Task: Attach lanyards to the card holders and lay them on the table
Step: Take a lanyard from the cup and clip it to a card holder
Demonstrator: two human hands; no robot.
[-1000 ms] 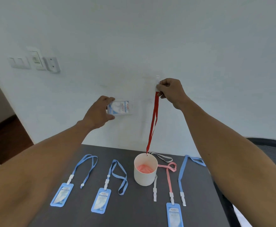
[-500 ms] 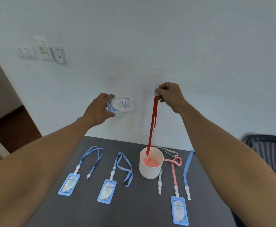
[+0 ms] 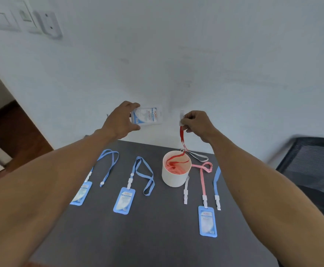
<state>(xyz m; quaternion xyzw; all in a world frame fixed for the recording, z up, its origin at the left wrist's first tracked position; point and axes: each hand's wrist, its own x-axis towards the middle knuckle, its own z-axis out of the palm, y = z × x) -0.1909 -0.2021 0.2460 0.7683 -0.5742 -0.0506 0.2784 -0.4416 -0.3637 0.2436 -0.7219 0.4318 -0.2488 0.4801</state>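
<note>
My left hand [image 3: 121, 120] grips a clear white card holder [image 3: 147, 116], held sideways above the far edge of the table. A short way to its right, my right hand [image 3: 196, 123] pinches the white clip end of a red lanyard [image 3: 182, 138]. The red strap hangs down and its lower part lies folded in the white cup [image 3: 176, 171]. On the dark table [image 3: 157, 237] lie three blue card holders with lanyards attached: two with blue straps [image 3: 124, 202] [image 3: 81, 192] and one with a pink strap [image 3: 207, 220].
Loose grey [image 3: 185, 189] and blue [image 3: 216, 182] lanyards lie right of the cup. A black mesh chair [image 3: 311, 170] stands at the right. The white wall, with switches [image 3: 24, 18] at top left, runs along the table's far edge.
Both hands have come down toward the table and closer together. The red lanyard, which hung straight with only its end in the cup, now has much of its strap folded in the cup.
</note>
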